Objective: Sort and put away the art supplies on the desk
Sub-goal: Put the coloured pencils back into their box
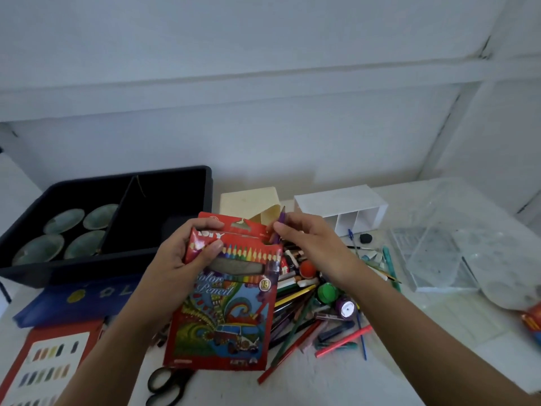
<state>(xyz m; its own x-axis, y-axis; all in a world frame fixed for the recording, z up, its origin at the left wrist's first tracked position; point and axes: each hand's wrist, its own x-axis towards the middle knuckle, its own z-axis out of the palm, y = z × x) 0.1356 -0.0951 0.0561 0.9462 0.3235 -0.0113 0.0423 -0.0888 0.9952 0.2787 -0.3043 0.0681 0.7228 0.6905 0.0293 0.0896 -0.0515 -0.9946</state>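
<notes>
My left hand [187, 253] grips the top of a red colour pencil box [228, 312], held upright above the desk with its flap open. My right hand [310, 244] pinches a purple pencil [280, 222] at the box's open top corner. Under and to the right of the box lies a pile of loose pencils, pens and crayons [307, 315], with a green paint pot [328, 292], a purple pot [345, 308] and a red-orange ball [307, 268] among them.
A black bin [164, 200] at back left holds several shells. A white compartment organiser [348, 212] and a clear plastic box [439, 247] stand at the right. Black scissors [167, 385], a blue tray [70, 300] and a red pastel box [49, 364] lie in front left.
</notes>
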